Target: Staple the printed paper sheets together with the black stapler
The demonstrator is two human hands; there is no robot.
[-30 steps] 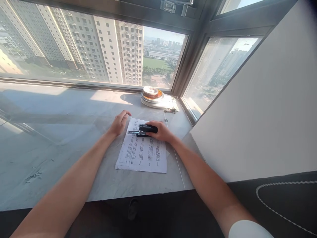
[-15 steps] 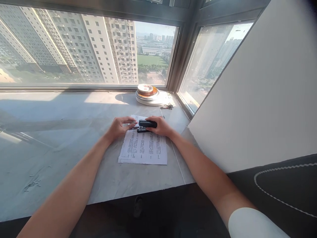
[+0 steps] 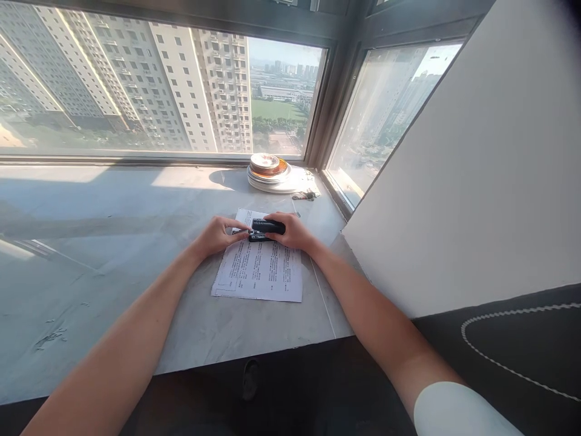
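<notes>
A black stapler (image 3: 269, 226) is held over a printed sheet of paper (image 3: 258, 278), its upper and lower parts spread apart. My right hand (image 3: 293, 232) is closed around its right end, fingers on the top part and thumb at the lower part. At the stapler's left end, my left hand (image 3: 221, 234) has its thumb and index fingertips brought together, touching the gap between the two parts. Anything pinched there is too small to make out. The paper lies on the pale marble-like sill beneath both hands.
A stack of plates (image 3: 267, 174) stands by the window corner, with keys (image 3: 305, 196) in front of it. Several thin metal strips, perhaps staples (image 3: 52, 338), lie scattered at the left. A white wall (image 3: 436, 181) slopes up on the right; the sill's front edge is near me.
My left fingertips have moved in against the stapler's open end and closed together. A thin metallic piece seen there before is now mostly hidden. The whole view has shifted slightly.
</notes>
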